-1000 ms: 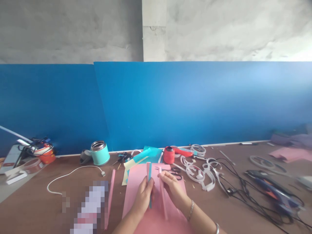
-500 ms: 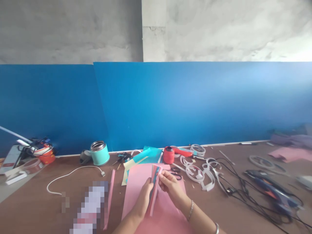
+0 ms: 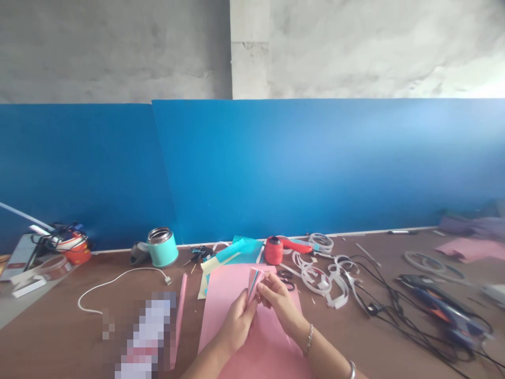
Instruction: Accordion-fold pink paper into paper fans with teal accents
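Note:
A bundle of narrow folded paper strips (image 3: pixel 253 281), pink with a thin blue layer between, stands upright in my hands. My left hand (image 3: pixel 239 321) is closed round its lower part from the left. On the right, my right hand (image 3: pixel 278 300) pinches the bundle's edge with thumb and fingers. The lower end of the strips is hidden behind my hands. Below them a large pink paper sheet (image 3: pixel 221 295) lies on the brown table. Another folded pink strip (image 3: pixel 180 316) lies to the left of that sheet.
Blue and cream paper pieces (image 3: pixel 232 252), a red hair dryer (image 3: pixel 274 250) and dark-handled scissors (image 3: pixel 287 281) lie beyond my hands. A turquoise cup (image 3: pixel 163 250) stands back left. White strip coils (image 3: pixel 323 279) and black cables (image 3: pixel 394 305) spread right. A white cable (image 3: pixel 118 276) curves left.
My right hand has brought its pink strip leftward against the blue and pink piece in my left hand. The strips are now together in one bundle, held by both hands.

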Motion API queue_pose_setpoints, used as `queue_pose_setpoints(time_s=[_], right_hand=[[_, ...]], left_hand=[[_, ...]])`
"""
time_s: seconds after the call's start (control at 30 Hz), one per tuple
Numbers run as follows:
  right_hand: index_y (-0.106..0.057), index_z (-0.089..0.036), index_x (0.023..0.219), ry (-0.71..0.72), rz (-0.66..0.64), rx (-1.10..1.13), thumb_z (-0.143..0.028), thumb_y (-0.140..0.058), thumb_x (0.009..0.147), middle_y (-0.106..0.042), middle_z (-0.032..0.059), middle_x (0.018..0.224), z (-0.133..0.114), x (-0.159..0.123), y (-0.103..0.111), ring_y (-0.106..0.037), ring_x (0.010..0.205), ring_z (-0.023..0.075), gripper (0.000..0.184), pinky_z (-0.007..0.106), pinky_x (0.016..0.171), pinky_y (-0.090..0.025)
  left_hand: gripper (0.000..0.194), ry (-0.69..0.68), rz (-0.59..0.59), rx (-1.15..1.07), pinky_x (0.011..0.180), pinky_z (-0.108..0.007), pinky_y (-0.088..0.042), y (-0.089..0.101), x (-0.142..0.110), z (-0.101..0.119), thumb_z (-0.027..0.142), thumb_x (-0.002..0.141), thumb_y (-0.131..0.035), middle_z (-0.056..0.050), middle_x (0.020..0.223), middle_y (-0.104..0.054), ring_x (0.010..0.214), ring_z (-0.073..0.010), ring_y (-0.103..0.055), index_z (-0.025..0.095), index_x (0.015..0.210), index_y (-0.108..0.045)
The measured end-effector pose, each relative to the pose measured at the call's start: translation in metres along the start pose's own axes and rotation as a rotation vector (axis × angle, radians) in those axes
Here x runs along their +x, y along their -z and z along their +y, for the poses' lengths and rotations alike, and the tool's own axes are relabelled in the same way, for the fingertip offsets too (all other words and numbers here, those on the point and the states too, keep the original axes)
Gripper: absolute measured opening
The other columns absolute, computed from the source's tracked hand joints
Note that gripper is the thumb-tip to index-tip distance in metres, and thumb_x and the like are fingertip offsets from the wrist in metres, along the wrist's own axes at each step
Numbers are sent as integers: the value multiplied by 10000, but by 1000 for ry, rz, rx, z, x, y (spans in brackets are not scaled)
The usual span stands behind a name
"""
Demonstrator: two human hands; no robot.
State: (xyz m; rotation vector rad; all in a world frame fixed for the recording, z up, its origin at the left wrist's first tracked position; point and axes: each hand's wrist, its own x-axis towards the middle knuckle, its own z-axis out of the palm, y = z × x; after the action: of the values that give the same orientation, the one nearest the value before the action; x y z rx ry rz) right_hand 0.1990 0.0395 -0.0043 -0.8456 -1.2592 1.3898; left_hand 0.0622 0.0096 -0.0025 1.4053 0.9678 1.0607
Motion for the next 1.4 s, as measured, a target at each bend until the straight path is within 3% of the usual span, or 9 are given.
queue_pose_setpoints(time_s=[0.3,0.57,0.83,0.93,1.0,1.1,1.23,1.33,1.4], right_hand=[[-523,-209,805,46,59,-2,-510,-709,731,-451,-62,611,-4,-2,0,-381,505,88,361,231,493,-294],[-524,-205,757,59,55,-4,-497,-723,719,-484,-51,620,-4,-1,1,-421,520,93,355,230,498,-321],[-506,-200,749,57,47,-46,-431,-690,748,-471,-44,638,-1,1,1,-427,520,94,295,231,490,-329],[-526,-227,938,182,108,-225,-338,-612,802,-546,4,800,0,-2,3,-532,668,151,196,271,580,-431],[-477,-253,1164,357,183,-454,-242,-570,792,-560,69,1060,0,-5,5,-562,927,219,383,341,745,-477],[-412,-280,1332,613,169,-885,-137,-514,752,-386,108,1395,-2,-9,8,-375,1267,309,606,474,974,-379],[-545,-276,1255,765,112,-1300,-131,-493,796,-354,74,1471,-7,-12,7,-256,1353,347,484,533,1030,-290],[-657,-261,1021,808,193,-1355,-197,-519,852,-467,50,1400,-10,-11,6,-319,1323,321,227,497,1032,-282],[-669,-260,903,826,254,-1339,-223,-540,859,-557,39,1299,-11,-9,5,-382,1276,297,141,469,1026,-282]], left_hand=[[422,-73,-23,63,922,-312,-387,2,0,4,520,893,-466,-64,1050,-627,1014,-228,-538,173,1108,-572],[389,-7,11,125,767,-285,-397,3,-5,7,560,892,-418,4,768,-559,770,-175,-510,199,892,-562],[393,-32,-10,184,684,-263,-375,3,-4,3,553,923,-349,4,769,-553,697,-156,-492,207,898,-535],[374,-64,23,336,646,-270,-361,7,-4,1,510,949,-293,-8,747,-571,686,-175,-531,219,894,-521],[335,-98,60,500,586,-276,-328,11,-3,-2,464,960,-282,-9,687,-572,627,-187,-546,227,886,-507],[277,-182,84,748,543,-279,-302,17,-2,-7,386,969,-282,-24,678,-601,597,-202,-578,232,926,-508],[277,-260,78,1058,570,-274,-372,21,1,-7,261,968,-256,-56,823,-653,706,-224,-636,225,1000,-529],[276,-282,99,1214,605,-305,-437,22,2,-6,234,967,-255,-57,852,-657,735,-237,-648,215,1031,-523],[233,-370,166,1182,675,-333,-480,21,2,-6,259,962,-311,-77,939,-663,833,-245,-658,206,1115,-479]])
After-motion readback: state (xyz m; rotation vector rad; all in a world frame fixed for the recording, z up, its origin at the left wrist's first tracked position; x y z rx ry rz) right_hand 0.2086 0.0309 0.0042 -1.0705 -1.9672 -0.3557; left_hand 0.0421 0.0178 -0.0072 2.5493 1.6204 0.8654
